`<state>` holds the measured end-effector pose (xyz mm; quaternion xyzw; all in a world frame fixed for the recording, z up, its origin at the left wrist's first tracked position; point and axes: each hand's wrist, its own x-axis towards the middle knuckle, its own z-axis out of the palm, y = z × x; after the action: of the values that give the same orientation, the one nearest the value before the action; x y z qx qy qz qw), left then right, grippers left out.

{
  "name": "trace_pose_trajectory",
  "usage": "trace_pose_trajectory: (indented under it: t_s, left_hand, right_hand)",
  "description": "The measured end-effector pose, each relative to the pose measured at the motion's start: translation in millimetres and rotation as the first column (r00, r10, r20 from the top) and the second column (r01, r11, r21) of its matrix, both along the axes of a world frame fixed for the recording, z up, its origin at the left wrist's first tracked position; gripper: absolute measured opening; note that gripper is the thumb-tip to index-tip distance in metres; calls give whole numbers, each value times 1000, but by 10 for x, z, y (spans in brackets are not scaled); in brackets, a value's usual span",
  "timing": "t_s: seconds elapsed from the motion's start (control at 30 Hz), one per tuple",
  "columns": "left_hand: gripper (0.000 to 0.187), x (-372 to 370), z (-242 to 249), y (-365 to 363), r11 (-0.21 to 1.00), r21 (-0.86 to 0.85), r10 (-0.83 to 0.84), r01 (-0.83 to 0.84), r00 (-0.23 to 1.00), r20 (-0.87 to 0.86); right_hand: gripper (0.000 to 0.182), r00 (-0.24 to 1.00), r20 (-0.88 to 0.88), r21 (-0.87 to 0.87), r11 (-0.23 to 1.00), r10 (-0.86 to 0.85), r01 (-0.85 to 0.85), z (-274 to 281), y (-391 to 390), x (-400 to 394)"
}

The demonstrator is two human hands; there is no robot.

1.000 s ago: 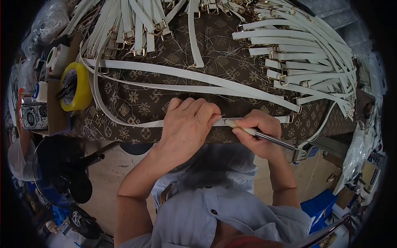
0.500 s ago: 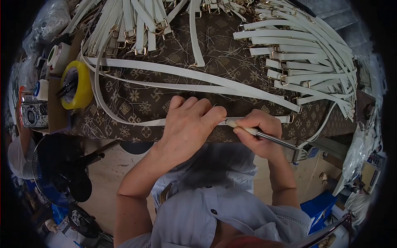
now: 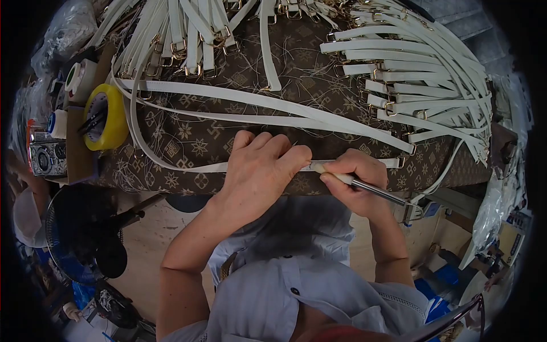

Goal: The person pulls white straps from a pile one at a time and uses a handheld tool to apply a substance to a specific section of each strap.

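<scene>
Nudged rightward, the left hand's (image 3: 248,179) curled fingers, grip hidden, likely steady the white strap (image 3: 208,169); the right hand's (image 3: 362,181) pinch the pen-like tool (image 3: 379,191) low for control.

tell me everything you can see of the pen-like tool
The pen-like tool is slim and straight, with a pale, whitish front section and a darker, shiny barrel that looks like metal. The right hand grips it around the front section, thumb and fingers closed on it. It lies slanted, its pale tip towards the left hand and just by a white strap; whether they touch is unclear. The barrel's far end sticks out past the palm.
</scene>
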<state>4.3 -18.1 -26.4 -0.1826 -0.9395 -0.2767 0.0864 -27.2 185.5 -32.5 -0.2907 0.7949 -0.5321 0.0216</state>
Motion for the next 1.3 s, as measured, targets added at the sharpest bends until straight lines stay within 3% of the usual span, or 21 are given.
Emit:
trace_pose_trajectory:
  t_s: [0.8,0.9,0.93,0.97,1.03,1.07,1.1,1.13,1.17,1.2,1.23,1.3]
  left_hand:
    - [10,-11,-2,-16,1000,27,-13,13,1000,4]
    - [8,12,-17,-46,993,118,-6,5,1000,6]
    - [10,61,-13,-88,826,533,71,-181,973,221]
    - [12,97,-8,-145,474,785,38,-399,900,434]
    - [20,46,11,-367,169,968,126,-187,978,167]
    - [22,68,38,-416,272,941,338,-201,936,102]
    - [24,112,71,-451,365,901,526,-236,851,10]
    - [21,208,115,-478,605,754,522,-257,843,-132]
    - [21,264,170,-437,609,751,519,-254,844,-135]
    - [25,305,229,-364,857,464,346,-225,918,-194]
    - [31,319,265,-280,983,116,161,-141,970,-182]
    - [38,277,199,-3,995,3,104,-104,994,-41]
  right_hand:
    - [22,1000,-19,29,1000,0,0,9,-2,1]
    - [20,1000,22,-14,1000,5,-4,1,32,2]
    - [19,998,65,-54,999,10,-6,-10,47,2]
    - [19,998,63,-57,998,12,-9,-24,58,-4]
    - [16,997,77,-208,978,6,10,-51,83,-18]
    - [16,997,74,-211,977,2,14,-56,102,-9]
    - [15,981,194,-286,956,-6,62,-58,121,10]
    - [14,951,310,-353,928,-2,117,-56,136,25]
    - [14,951,308,-357,926,-4,120,-48,141,35]
    - [13,936,351,-392,904,-21,168,-35,137,44]
    - [12,919,394,-424,880,-33,213,-27,128,52]
    - [12,906,421,-490,830,-42,266,-48,110,52]
